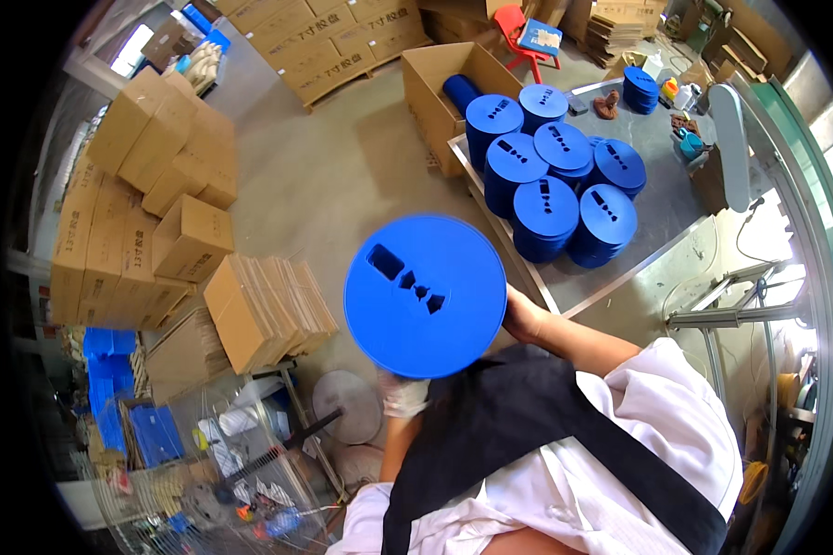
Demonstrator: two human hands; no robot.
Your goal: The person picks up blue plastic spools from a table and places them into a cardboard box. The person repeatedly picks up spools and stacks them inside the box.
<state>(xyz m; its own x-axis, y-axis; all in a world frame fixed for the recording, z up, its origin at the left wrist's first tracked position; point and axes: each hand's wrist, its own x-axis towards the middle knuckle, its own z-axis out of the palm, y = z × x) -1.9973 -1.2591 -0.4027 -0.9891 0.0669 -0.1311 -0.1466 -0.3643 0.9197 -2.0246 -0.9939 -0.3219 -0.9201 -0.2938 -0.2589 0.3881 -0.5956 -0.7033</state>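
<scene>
In front of my body I hold a round blue plastic reel disc [379,310], its flat face turned up towards me. A rectangular hole and several smaller cut-outs run in a line across its middle. At its right rim is my bare right hand [525,316], closed on the edge with the fingertips hidden behind it. Below the near rim my left hand [403,396], in a whitish glove, holds the disc from underneath; most of its fingers are covered. Whether more discs lie under this one cannot be seen.
Ahead right, a grey-topped table [662,227] carries several stacks of blue discs [546,205]. An open cardboard box [432,111] stands at its far left corner. Stacked cartons [102,240] and flattened cardboard [264,305] are on the left. A wire cage [157,490] and a pedestal fan's round base [347,407] are near left.
</scene>
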